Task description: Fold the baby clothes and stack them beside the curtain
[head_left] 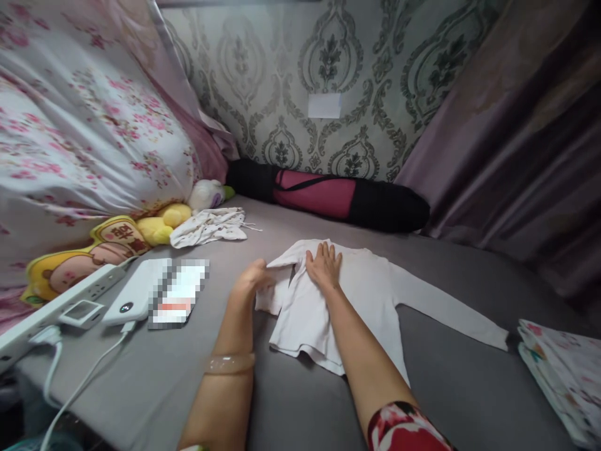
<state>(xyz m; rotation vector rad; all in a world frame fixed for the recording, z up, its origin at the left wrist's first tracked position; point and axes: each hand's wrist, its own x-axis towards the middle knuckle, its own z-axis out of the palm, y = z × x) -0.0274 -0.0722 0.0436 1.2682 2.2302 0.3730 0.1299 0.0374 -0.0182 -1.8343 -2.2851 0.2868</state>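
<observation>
A white long-sleeved shirt [361, 294] lies on the grey bed sheet, its right-hand sleeve stretched out to the side. The sleeve on the left is bent down beside the body of the shirt. My left hand [253, 275], slightly blurred, is closed on the outer edge of that left sleeve. My right hand [325, 266] rests flat on the upper part of the shirt with its fingers spread.
Left are a power strip [94, 288], a white power bank [141, 291] with a cable, a phone [181, 294], plush toys [113, 247] and a crumpled cloth [211, 227]. A black and pink bag [323, 194] lies along the wall; folded fabric [563, 369] sits right.
</observation>
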